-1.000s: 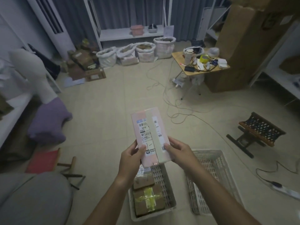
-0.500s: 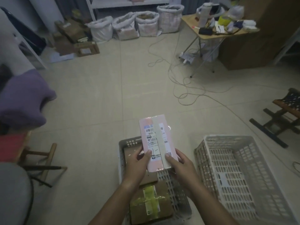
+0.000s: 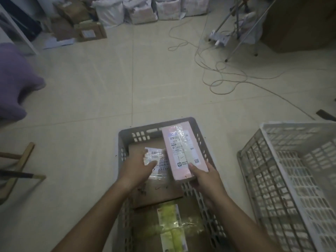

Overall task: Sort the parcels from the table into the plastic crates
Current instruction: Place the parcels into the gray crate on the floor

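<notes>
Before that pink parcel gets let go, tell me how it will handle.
The pink parcel probably stays stiff: its edges look straight though only the right hand grips one end. Its glossy tape may be slippery. It seems light, since one hand holds it over the grey crate.

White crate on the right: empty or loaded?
Empty as far as visible: the white crate shows only bare lattice floor and walls; its near end runs out of frame.

White filled sacks (image 3: 141,10) line the far wall, pale loose cables (image 3: 223,75) trail over the beige tiled floor (image 3: 109,91).
</notes>
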